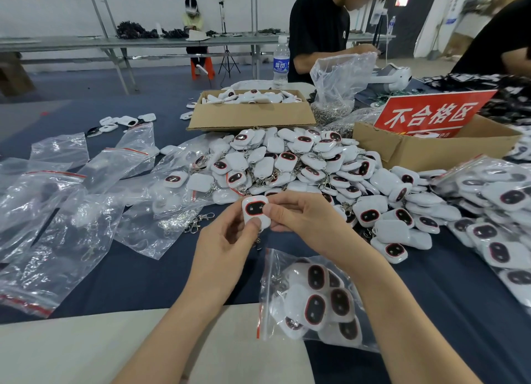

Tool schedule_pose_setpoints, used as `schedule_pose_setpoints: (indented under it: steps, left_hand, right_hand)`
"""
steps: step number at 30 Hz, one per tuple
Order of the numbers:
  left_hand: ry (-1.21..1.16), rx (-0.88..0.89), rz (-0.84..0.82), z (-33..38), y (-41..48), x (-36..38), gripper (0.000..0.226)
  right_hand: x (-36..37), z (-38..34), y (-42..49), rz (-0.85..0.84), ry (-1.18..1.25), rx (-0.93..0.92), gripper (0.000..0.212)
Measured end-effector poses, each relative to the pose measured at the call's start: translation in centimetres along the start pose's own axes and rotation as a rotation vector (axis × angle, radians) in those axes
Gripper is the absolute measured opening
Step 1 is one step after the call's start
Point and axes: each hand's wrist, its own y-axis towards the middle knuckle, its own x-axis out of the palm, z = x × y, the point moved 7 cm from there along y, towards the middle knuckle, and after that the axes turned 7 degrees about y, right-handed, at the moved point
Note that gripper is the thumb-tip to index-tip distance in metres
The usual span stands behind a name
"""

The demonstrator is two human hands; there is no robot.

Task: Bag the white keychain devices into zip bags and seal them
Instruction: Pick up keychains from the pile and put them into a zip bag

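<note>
We hold one device (255, 210), pinched by the fingers of our left hand (227, 244) and right hand (304, 220). One filled bag (313, 300) lies by the counter's (149, 274) near edge.

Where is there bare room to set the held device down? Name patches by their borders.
For the held device: blue cloth between the empty bags and the filled bag; the cream table edge nearest. Crowded: the device pile and bagged stacks at right.
</note>
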Motion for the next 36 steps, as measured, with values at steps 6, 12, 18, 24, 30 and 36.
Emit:
schedule_pose_setpoints:
  steps: [6, 12, 18, 24, 30, 36]
  left_hand:
    - [0.191, 0.12, 0.146, 0.5, -0.4, -0.5, 0.048]
    - [0.254, 0.199, 0.269, 1.1, -0.7, -1.5, 0.038]
    - [0.219, 0.183, 0.25, 1.5, -0.7, -1.4, 0.037]
    - [-0.032, 0.007, 0.112, 0.6, -0.7, -0.4, 0.032]
    - [-0.165, -0.147, 0.024, -0.2, -0.1, -1.0, 0.023]
    - [0.041, -0.444, -0.468, -1.4, -0.6, -3.8, 0.02]
  right_hand:
    - [0.9, -0.6, 0.0, -0.063, -0.023, -0.088, 0.023]
    - [1.2, -1.0, -0.2, -0.092, -0.008, -0.13, 0.027]
    - [0.9, -1.3, 0.0, -0.034, -0.031, -0.173, 0.018]
    - [0.0, -0.9, 0.2, 0.041, -0.02, -0.118, 0.031]
    - [-0.2, -0.4, 0.3, -0.016, -0.083, -0.045, 0.016]
    - [-2.1, 0.7, -1.1, -0.12, -0.379, 0.194, 0.019]
